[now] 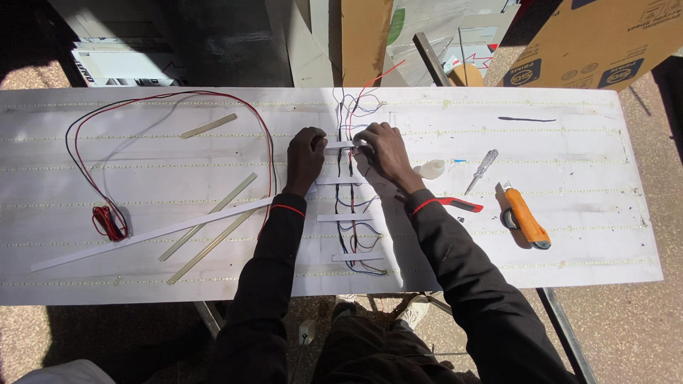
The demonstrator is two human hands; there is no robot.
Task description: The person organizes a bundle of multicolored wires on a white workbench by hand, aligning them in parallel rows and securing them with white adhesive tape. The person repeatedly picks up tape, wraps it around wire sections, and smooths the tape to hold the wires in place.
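Note:
A large white panel with rows of small lights lies flat before me. Down its middle runs a bundle of red, blue and black wires, crossed by several short white strips. My left hand and my right hand press on the two ends of the topmost white strip, which lies across the wires. Both hands have fingers curled down onto the strip. Dark sleeves with red cuffs cover my arms.
An orange utility knife, a screwdriver, a red-handled tool and a small white lump lie right of my hands. Left lie a long white strip, thin sticks and a red-black wire loop. Cardboard boxes stand behind.

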